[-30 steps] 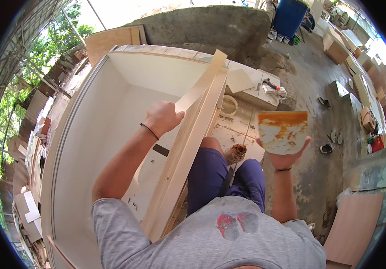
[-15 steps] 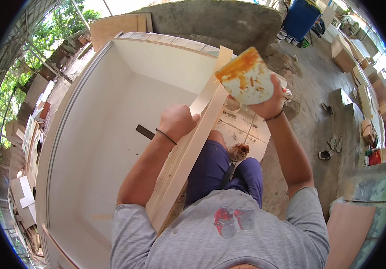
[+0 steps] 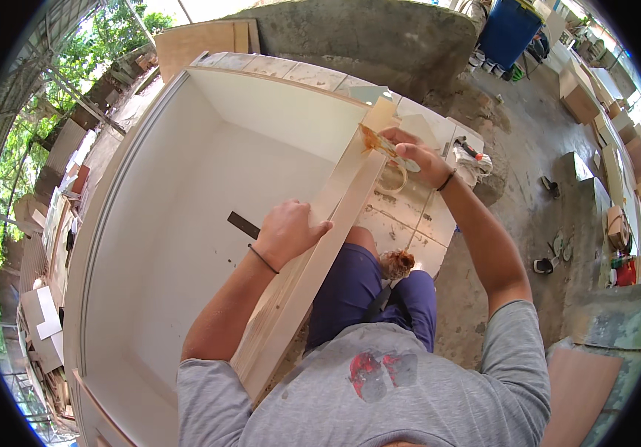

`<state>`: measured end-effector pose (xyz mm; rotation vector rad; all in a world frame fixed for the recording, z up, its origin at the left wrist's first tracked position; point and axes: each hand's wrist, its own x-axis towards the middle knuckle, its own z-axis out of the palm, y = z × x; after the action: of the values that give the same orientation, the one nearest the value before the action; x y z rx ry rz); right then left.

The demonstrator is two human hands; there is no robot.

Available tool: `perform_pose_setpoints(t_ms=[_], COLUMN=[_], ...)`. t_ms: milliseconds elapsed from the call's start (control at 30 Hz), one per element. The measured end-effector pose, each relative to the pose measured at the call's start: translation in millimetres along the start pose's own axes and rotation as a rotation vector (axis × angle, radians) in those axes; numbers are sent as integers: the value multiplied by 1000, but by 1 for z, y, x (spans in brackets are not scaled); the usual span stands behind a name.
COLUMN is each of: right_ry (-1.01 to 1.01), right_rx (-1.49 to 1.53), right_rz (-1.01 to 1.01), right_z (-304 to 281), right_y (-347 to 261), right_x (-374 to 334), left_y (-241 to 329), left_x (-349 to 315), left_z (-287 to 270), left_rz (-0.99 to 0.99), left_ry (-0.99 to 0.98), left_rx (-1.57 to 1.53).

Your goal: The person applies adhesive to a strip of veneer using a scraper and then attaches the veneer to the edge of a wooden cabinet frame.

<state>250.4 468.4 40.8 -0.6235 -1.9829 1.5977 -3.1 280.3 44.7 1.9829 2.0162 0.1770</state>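
Slanting in front of me is the pale wooden edge (image 3: pixel 320 264) of a large white cabinet box (image 3: pixel 149 201). My left hand (image 3: pixel 289 232) is closed over this edge, thumb along its top, with the fingertips hidden. Toward the far end, my right hand (image 3: pixel 421 158) grips a thin flat spreader (image 3: pixel 391 147) smeared with orange-brown glue, now seen nearly edge-on. The spreader's glue-covered side meets a pale veneer strip (image 3: pixel 361 153) at the edge. Between my knees stands a glue-crusted container (image 3: pixel 396 264).
A loop of pale strip (image 3: pixel 393 179) lies on the tiles (image 3: pixel 398 216). A white rag (image 3: pixel 473 164) with a red-and-black handled tool is at the right. A dark flat piece (image 3: pixel 243 224) lies inside the cabinet. Farther off are a blue bin (image 3: pixel 510 33) and sandals (image 3: pixel 544 265).
My right hand has lowered the spreader from a raised, face-up position onto the strip and tilted it on edge. My left hand has slid slightly nearer along the wooden edge.
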Motion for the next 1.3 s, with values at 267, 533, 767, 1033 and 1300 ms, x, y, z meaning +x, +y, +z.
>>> perform_pose_setpoints(t_ms=[267, 533, 767, 1033, 1300], right_ry=[-52, -115, -154, -134, -282], right_rx=[3, -442, -1019, -1160, -1179], right_rz=[-6, -83, -232, -214, -44], right_z=[5, -3, -9, -15, -23], right_y=[-4, -19, -2, 18, -19], right_x=[-2, 8, 22, 23, 29], left_y=[-1, 17, 25, 29, 25], left_x=[49, 58, 53, 52, 52], left_z=[29, 7, 10, 16, 17], left_rz=[130, 36, -19, -52, -41], left_ry=[182, -25, -2, -37, -16], left_rx=[-258, -245, -149, -152, -183])
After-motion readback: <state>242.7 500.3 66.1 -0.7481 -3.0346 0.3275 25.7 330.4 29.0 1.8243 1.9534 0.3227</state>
